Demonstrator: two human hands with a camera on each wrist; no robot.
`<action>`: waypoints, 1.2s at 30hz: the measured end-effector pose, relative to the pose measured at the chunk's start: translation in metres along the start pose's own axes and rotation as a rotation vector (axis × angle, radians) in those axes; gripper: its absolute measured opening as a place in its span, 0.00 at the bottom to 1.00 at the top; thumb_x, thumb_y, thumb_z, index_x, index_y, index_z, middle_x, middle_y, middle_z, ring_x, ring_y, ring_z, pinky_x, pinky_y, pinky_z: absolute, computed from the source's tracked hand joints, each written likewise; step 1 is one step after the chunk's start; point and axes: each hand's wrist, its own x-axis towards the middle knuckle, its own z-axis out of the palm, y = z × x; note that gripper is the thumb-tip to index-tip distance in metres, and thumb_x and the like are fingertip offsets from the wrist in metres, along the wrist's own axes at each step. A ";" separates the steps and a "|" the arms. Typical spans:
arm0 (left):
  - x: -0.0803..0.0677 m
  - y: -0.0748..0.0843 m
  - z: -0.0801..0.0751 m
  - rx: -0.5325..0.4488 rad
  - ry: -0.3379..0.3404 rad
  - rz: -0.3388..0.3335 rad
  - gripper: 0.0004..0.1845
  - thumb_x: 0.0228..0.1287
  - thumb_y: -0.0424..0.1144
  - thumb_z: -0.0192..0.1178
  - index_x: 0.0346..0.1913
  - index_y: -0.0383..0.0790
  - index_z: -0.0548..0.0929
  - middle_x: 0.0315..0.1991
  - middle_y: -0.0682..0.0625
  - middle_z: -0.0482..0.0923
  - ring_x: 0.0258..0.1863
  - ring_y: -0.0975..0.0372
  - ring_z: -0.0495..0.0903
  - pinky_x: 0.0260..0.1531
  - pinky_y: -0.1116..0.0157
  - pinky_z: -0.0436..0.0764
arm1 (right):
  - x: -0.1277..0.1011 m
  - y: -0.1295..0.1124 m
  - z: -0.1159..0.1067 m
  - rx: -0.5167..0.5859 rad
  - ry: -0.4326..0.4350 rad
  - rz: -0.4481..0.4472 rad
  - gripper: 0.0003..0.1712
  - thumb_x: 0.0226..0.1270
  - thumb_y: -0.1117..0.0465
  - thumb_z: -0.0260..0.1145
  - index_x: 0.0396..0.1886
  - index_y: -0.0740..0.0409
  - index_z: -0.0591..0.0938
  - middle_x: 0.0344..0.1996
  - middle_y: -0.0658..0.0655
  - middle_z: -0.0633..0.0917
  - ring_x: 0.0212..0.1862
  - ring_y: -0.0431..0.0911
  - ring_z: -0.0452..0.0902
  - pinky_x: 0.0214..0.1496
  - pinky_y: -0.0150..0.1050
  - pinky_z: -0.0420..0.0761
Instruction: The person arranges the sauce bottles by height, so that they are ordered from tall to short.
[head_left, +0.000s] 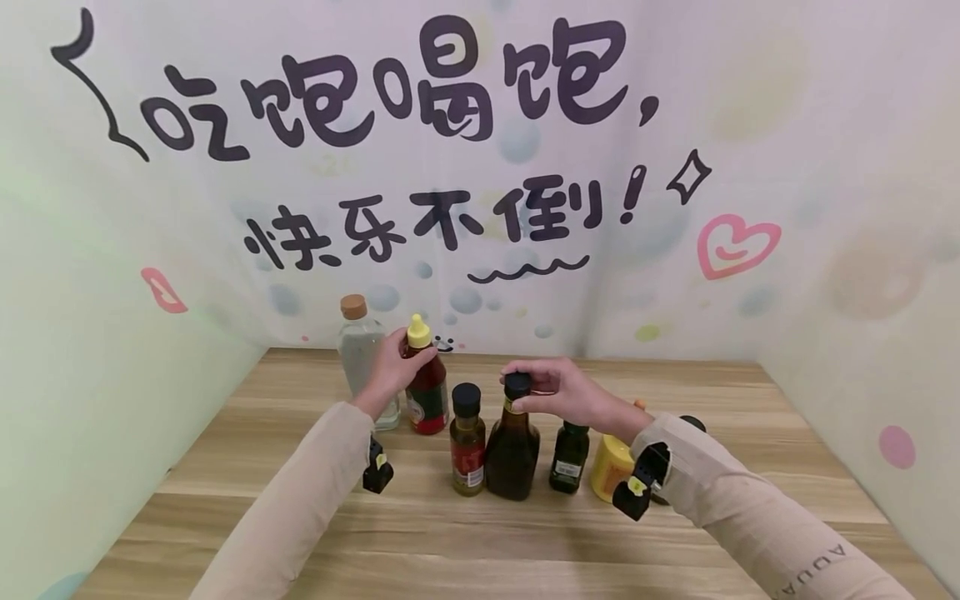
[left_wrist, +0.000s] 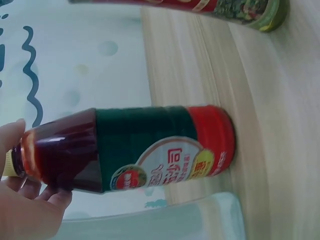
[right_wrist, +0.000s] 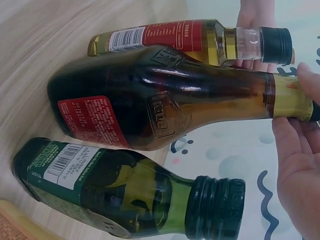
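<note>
L fingers (head_left: 408, 360) round red bottle (head_left: 427, 398), R fingers (head_left: 542, 385) on cap (head_left: 517, 385)

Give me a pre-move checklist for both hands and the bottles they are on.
1. Left hand grips the red sauce bottle at its neck, under the yellow cap: ok.
2. Right hand holds the cap of the big dark bottle: ok.
3. Both bottles upright on the wooden table: ok.
4. Room beside the dark bottle: not ok, the small oil bottle and the green bottle stand close on either side.
5. Caps screwed tight: cannot tell.
6. Clear bottle behind the left hand, touching or apart: cannot tell.
</note>
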 end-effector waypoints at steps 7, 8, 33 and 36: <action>-0.005 -0.005 0.003 -0.069 0.017 -0.003 0.31 0.77 0.36 0.59 0.75 0.27 0.64 0.71 0.28 0.68 0.72 0.38 0.68 0.72 0.40 0.67 | 0.001 0.001 0.000 0.004 -0.003 0.011 0.25 0.69 0.74 0.69 0.64 0.75 0.77 0.61 0.75 0.81 0.57 0.62 0.84 0.54 0.37 0.85; -0.006 -0.006 0.002 -0.075 0.017 -0.001 0.32 0.76 0.37 0.60 0.76 0.27 0.63 0.73 0.28 0.67 0.73 0.38 0.66 0.72 0.40 0.65 | 0.001 0.001 0.000 0.004 -0.004 0.011 0.25 0.69 0.74 0.69 0.64 0.74 0.77 0.61 0.75 0.81 0.57 0.62 0.84 0.53 0.37 0.85; -0.044 0.001 -0.040 -0.039 -0.167 0.077 0.38 0.77 0.34 0.59 0.81 0.30 0.53 0.81 0.31 0.52 0.80 0.40 0.54 0.76 0.44 0.60 | -0.001 0.001 0.001 0.016 0.006 0.003 0.25 0.69 0.75 0.68 0.64 0.76 0.77 0.61 0.76 0.80 0.58 0.64 0.83 0.55 0.36 0.84; -0.050 0.006 -0.042 -0.040 -0.175 0.096 0.38 0.76 0.33 0.60 0.81 0.29 0.53 0.80 0.30 0.53 0.79 0.40 0.55 0.76 0.44 0.60 | -0.001 0.002 0.001 0.016 0.007 0.005 0.25 0.69 0.74 0.68 0.64 0.76 0.77 0.62 0.76 0.80 0.58 0.64 0.83 0.55 0.36 0.84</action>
